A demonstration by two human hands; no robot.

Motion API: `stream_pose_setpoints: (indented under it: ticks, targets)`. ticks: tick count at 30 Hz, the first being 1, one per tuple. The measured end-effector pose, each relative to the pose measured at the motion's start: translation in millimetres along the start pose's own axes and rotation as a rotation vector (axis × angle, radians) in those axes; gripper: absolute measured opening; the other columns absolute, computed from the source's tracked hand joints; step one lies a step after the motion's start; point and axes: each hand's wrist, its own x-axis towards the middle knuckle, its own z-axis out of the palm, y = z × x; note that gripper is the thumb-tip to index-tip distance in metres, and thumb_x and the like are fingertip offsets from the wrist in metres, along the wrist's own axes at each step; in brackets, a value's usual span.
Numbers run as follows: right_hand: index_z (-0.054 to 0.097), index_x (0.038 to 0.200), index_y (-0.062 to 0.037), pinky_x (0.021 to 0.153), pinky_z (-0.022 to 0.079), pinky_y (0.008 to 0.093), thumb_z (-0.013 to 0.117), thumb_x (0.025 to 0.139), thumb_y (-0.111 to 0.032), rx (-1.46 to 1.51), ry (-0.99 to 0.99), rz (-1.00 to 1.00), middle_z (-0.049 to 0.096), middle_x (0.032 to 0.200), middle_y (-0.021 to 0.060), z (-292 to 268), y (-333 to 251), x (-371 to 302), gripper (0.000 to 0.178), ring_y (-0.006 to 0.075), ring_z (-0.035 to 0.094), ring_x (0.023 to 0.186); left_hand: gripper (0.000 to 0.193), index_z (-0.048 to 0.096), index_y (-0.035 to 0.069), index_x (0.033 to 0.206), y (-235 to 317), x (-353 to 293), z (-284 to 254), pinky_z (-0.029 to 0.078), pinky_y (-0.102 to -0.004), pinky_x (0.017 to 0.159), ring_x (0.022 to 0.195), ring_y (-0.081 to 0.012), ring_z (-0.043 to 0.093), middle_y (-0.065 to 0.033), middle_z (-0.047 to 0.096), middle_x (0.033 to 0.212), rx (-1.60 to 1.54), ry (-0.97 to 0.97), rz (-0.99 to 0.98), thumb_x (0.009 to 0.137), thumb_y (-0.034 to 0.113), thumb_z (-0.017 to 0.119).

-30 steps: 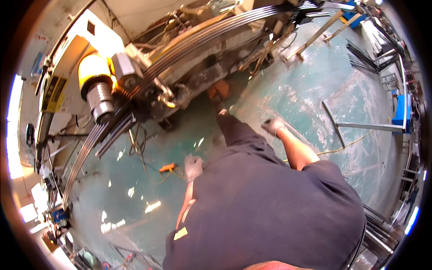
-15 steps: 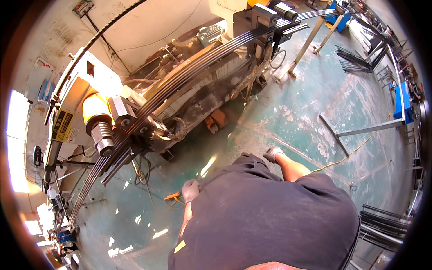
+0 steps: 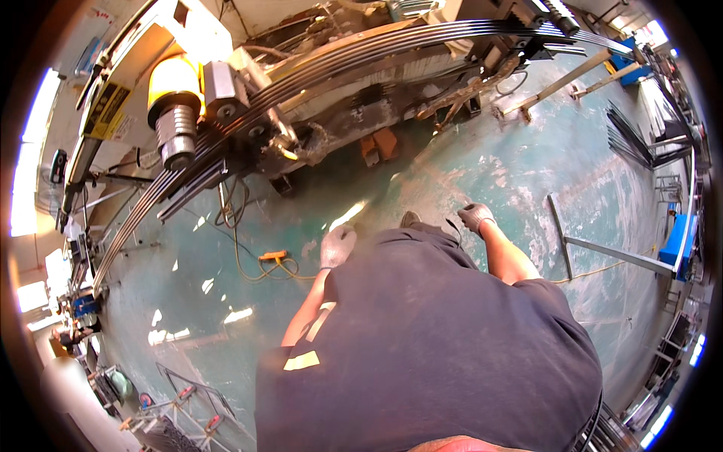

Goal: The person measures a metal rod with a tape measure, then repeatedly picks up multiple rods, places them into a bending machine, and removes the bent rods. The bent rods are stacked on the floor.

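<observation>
My left hand [image 3: 337,245], in a greyish knit work glove, hangs low beside my dark shirt [image 3: 422,324]. Its fingers are blurred and partly turned away. To its left, apart from it, an orange piece on a coiled cable [image 3: 273,256] lies on the floor. My right hand [image 3: 476,217], gloved alike, is held out on the other side with its fingers curled in. A thin dark strip [image 3: 454,226] shows between it and the shirt; whether the hand touches it I cannot tell. Long thin metal bars [image 3: 339,60] run across the machine ahead, beyond both hands.
The machine carries a yellow motor-like cylinder [image 3: 172,83] at the left. Reddish-brown blocks [image 3: 379,145] lie beneath it. A T-shaped metal stand [image 3: 602,248] stands at the right, and dark bars [image 3: 629,139] are stacked farther off. A wheeled metal frame [image 3: 184,410] stands at the lower left.
The view has shifted, so the machine sits higher in it. My right hand has come away from my body and forward. My left arm shows more fully out to the side.
</observation>
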Motion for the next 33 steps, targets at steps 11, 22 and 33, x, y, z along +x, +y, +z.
stream_pose_setpoints:
  ticks: [11,22,33]
  targets:
    - [0.082,0.104,-0.0046,0.062,0.056,0.0346,0.07,0.092,-0.035,0.147,-0.09,0.172,0.076,0.082,0.0065,74.0,15.2,-55.3,0.035,0.018,0.069,0.066,0.032,0.079,0.003,0.108,-95.8,-1.4,-38.5,0.057,-0.0379,0.088,0.096,-0.0265,0.077,-0.0171,0.079,0.097,-0.034,0.058,-0.184,0.092,0.026,0.064]
    - [0.08,0.12,-0.0059,0.098,0.057,0.0428,0.069,0.089,-0.043,-0.181,-0.01,-0.096,0.079,0.112,0.0168,42.0,-106.2,1.7,0.05,0.0322,0.075,0.108,0.031,0.078,0.002,0.099,-149.6,5.0,-43.2,0.055,-0.0381,0.089,0.095,-0.0254,0.075,-0.0158,0.077,0.09,-0.067,0.134,-0.138,0.088,0.027,0.063]
    - [0.081,0.123,-0.0111,0.106,0.054,0.0431,0.074,0.089,-0.043,-0.135,-0.022,-0.247,0.077,0.126,0.0171,11.9,-183.9,-2.8,0.047,0.0334,0.072,0.121,0.032,0.08,0.002,0.103,-208.7,55.8,-21.5,0.055,-0.0385,0.093,0.101,-0.0296,0.075,-0.0187,0.078,0.105,-0.1,0.074,-0.21,0.087,0.026,0.067]
